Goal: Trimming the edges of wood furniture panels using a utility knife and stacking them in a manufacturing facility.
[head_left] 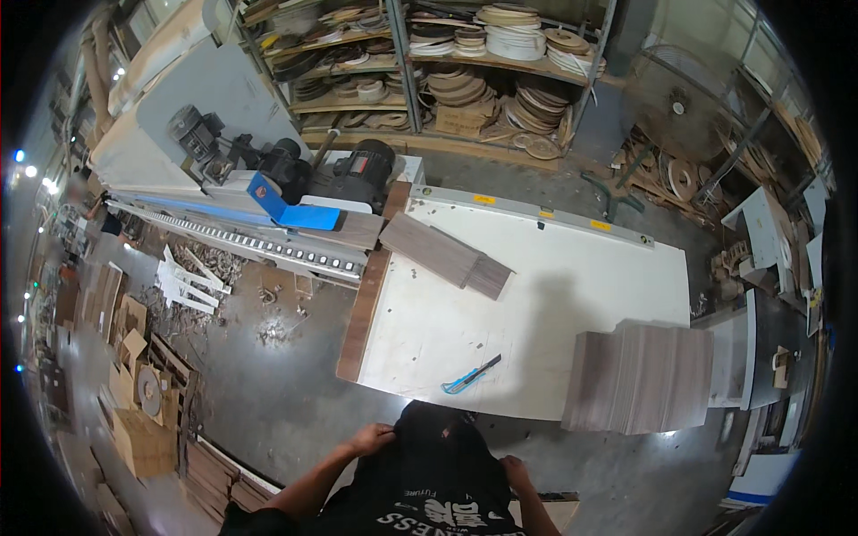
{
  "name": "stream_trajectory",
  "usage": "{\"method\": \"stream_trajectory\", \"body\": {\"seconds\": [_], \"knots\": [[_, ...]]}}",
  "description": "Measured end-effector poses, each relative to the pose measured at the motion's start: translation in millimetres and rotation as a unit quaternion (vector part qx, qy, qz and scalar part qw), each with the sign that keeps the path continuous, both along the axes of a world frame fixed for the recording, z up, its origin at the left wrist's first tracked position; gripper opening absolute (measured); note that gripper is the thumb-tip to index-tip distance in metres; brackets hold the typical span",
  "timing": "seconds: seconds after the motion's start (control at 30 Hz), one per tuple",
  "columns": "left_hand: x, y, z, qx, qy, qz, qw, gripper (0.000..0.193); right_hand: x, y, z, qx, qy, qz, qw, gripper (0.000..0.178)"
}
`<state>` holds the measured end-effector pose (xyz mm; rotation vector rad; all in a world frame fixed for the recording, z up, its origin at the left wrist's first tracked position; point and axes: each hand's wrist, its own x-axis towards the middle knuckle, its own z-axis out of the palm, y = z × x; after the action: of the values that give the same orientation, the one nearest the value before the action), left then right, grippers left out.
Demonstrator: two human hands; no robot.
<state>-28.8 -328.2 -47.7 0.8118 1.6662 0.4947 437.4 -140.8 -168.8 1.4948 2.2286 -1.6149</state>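
Note:
I stand at the near edge of a white worktable (572,295). My left hand (374,439) grips the hem of my black shirt at my waist. My right hand (516,469) rests against the shirt's other side, fingers curled on the fabric. On the table a blue utility knife (471,375) lies just ahead of me. A thick stack of grey-brown wood panels (639,377) sits at the table's near right corner. A smaller stack of similar panels (445,255) lies at an angle at the far left.
A long edge-banding machine (241,192) with motors stands to the left of the table. Shelves of coiled edge-band rolls (465,71) fill the back wall. Wood offcuts and cardboard (143,375) litter the floor at left. A fan (675,103) stands at back right.

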Motion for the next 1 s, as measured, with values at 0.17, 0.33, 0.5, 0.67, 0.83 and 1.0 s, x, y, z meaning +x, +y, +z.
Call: {"method": "stream_trajectory", "body": {"seconds": [0.17, 0.33, 0.5, 0.67, 0.83, 1.0], "knots": [[8, 18, 29, 0.08, 0.035, 0.0, 0.996, 0.027, -6, 2, -5, 0.174, 0.019, 0.193, 0.966, 0.02], [-21, 30, -6, 0.13, 0.076, -0.06, 0.987, 0.028, -11, 7, -21, 0.191, -0.037, 0.289, 0.937, 0.035], [-39, 40, 4, 0.117, 0.081, -0.058, 0.988, 0.03, -5, 26, -59, 0.155, -0.09, 0.28, 0.943, 0.035], [-61, 48, 29, 0.082, 0.098, -0.116, 0.985, 0.031, -47, 11, -14, 0.099, -0.104, 0.2, 0.969, 0.038], [-74, 61, 31, 0.122, 0.06, -0.139, 0.981, 0.029, -65, -7, 59, 0.029, -0.053, -0.003, 0.998, 0.04], [-88, 75, 38, 0.094, 0.019, -0.151, 0.984, 0.03, -97, -26, 162, -0.182, -0.039, -0.225, 0.956, 0.044]]}}
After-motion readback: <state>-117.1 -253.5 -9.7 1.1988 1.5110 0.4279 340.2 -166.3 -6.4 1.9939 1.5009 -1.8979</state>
